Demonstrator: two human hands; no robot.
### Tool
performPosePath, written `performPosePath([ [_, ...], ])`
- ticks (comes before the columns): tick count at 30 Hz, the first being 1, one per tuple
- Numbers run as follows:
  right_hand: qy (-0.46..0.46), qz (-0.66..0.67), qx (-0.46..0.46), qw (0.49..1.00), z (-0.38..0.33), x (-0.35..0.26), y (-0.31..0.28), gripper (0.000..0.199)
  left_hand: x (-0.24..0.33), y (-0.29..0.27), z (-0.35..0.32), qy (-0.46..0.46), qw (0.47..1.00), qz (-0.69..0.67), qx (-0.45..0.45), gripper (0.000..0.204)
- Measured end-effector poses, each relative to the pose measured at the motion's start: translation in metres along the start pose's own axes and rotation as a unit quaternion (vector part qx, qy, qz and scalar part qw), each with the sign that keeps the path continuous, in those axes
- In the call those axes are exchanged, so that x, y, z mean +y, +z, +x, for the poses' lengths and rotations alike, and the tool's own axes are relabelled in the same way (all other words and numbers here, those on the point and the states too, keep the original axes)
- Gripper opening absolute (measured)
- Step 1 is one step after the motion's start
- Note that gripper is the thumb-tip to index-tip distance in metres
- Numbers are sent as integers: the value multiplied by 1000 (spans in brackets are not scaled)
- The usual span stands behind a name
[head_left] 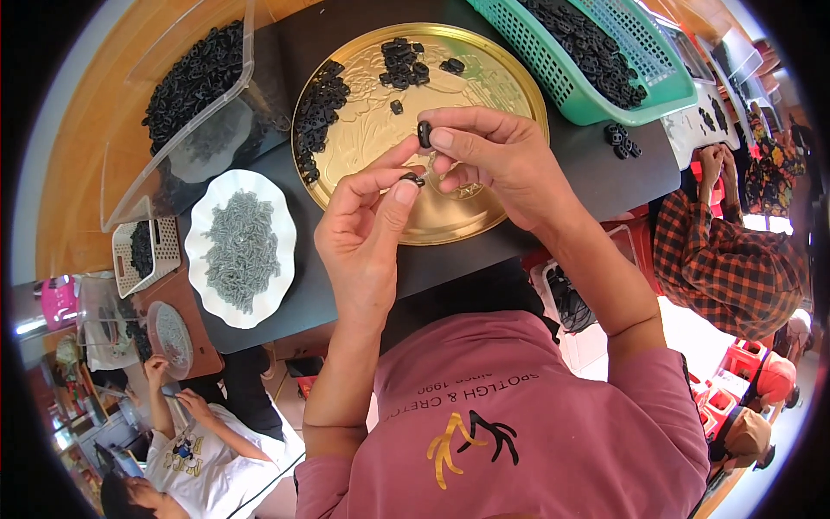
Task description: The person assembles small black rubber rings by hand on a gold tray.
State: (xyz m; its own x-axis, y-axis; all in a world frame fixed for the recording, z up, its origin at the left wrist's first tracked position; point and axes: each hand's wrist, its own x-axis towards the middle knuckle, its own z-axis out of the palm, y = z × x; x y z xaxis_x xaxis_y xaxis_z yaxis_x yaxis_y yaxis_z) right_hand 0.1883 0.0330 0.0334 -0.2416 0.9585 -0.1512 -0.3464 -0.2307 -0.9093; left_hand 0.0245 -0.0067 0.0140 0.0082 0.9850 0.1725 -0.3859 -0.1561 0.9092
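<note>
White dish (287, 251) sits at the left on the bench (596, 177), heaped with small grey pieces (242, 251); a sleeve snag there would likely scatter them. Next, gold tray (432, 227), black pile (318, 121) along its left side. My left hand (361, 229) is over the tray, grip closed thumb-to-finger on a small black piece (413, 179). Thin pinch; too much squeeze could pop it out, and it'd probably be hard to spot among its lookalikes. My right hand (501, 164), just beside, has its grip pinched on a black oval piece (424, 134). Can't tell if anything joins the two; if so, a tug could fling it. Far right, green basket (596, 111) overhangs the tray side; elbow bump might spill it.
</note>
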Motion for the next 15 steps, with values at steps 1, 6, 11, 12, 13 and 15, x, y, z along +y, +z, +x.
performPosePath([
  [1,-18,-19,0,1000,-2,1,1,26,0,0,-1,-2,1000,2,-1,11],
  [6,-76,-68,16,995,-7,9,1,28,-2,1,-1,-18,999,-11,25,12],
  [11,-95,-113,31,989,-9,13,1,29,-4,4,-1,-8,1000,-5,22,12],
  [12,-98,-109,34,989,-9,14,1,28,-4,5,-1,-7,1000,-3,24,12],
  [13,-102,-105,36,989,-10,14,1,27,-4,6,-2,-8,1000,-3,25,12],
  [15,-107,-105,37,988,-10,17,1,27,-5,6,-2,6,1000,10,22,14],
])
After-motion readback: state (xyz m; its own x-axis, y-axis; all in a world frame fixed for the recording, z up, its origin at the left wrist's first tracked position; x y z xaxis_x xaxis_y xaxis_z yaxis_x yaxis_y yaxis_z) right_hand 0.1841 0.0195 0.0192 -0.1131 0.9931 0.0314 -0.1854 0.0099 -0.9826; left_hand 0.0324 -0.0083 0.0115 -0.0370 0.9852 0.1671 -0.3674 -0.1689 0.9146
